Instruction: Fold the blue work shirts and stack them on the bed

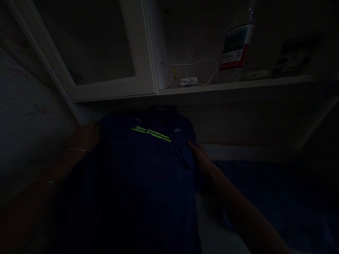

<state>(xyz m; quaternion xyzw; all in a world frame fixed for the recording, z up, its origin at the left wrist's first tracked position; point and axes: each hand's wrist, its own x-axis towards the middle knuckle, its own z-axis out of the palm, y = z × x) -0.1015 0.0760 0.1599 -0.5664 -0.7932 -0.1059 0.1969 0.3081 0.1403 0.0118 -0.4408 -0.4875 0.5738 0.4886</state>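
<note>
**Currently in Both Hands: a Dark Blue Garment Spread Below a Shelf**

Evidently, the step in hand is one of holding the garment (153,176) out flat by its shoulders, collar uppermost and front facing the wearer of the camera. The left hand (86,137), blurred in the dim light, is closing on the shoulder at left; the right hand (200,155) is gripping the opposite side, its thumb lying on the front. The two hands are standing well apart, with the chest and its yellow-green stripe (159,135) stretching between them. The lower hem is falling outside the view, so whether anything is supporting it cannot be told.

The next move, in judgement, is calling for an even pull from both grips, the cloth staying level.

Above, the collar is sitting just under the front edge of the shelf (201,87) and the bottom edge of the cabinet door (113,86), leaving little room for lifting. At left, the patterned wall (34,106) is crowding the left hand. More room is opening at right, beneath the shelf. Near the shelf's left end, a white cable (201,60) is looping beside a printed package (234,49), both standing clear of the garment.
</note>
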